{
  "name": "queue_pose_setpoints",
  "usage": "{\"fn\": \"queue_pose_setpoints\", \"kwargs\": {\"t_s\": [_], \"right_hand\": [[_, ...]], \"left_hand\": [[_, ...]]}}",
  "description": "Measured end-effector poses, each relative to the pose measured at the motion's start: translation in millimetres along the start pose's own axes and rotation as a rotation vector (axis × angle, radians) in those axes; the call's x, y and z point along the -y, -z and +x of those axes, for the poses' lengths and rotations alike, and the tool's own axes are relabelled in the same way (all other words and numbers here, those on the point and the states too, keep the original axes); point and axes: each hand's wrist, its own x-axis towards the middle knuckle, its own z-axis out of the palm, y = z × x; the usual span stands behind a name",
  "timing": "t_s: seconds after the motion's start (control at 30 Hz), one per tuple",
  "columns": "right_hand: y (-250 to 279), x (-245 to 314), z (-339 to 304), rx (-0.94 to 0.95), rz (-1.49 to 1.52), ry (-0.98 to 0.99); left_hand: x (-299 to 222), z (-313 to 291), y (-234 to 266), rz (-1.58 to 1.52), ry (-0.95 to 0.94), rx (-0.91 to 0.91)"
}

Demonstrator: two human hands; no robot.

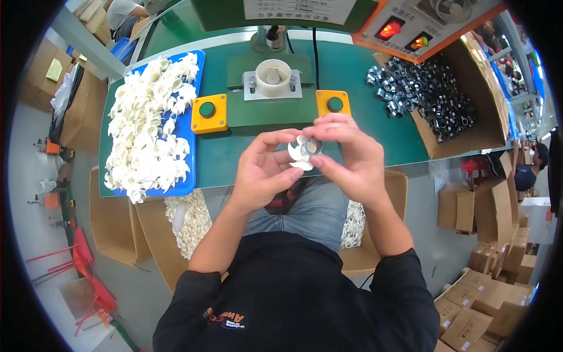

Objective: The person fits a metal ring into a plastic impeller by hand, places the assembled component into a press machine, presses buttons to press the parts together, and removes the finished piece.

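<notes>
Just in front of the table edge, both my hands meet around one small white plastic impeller with curved blades. My left hand pinches its blades between thumb and fingers. A shiny metal ring lies against the impeller's hub, and the fingertips and thumb of my right hand close on it. Whether the ring is seated in the hub or only held against it, I cannot tell. Beyond my hands stands a green press with a round white fixture bolted on a metal plate.
A blue tray heaped with white impellers lies left. Yellow button boxes with green buttons flank the press. Metal rings spill from a tilted cardboard box at right. An orange-edged control panel with lit switches overhangs the table.
</notes>
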Motion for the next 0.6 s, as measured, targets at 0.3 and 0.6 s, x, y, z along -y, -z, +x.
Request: {"fn": "queue_pose_setpoints", "kwargs": {"t_s": [0.3,0.6], "right_hand": [[0,-3,-2,0.081,-0.02,-0.002],[2,-6,-1,0.097,-0.026,0.018]], "left_hand": [[3,-5,8,-0.079,-0.023,0.005],[5,-6,11,-0.117,0.035,-0.011]]}}
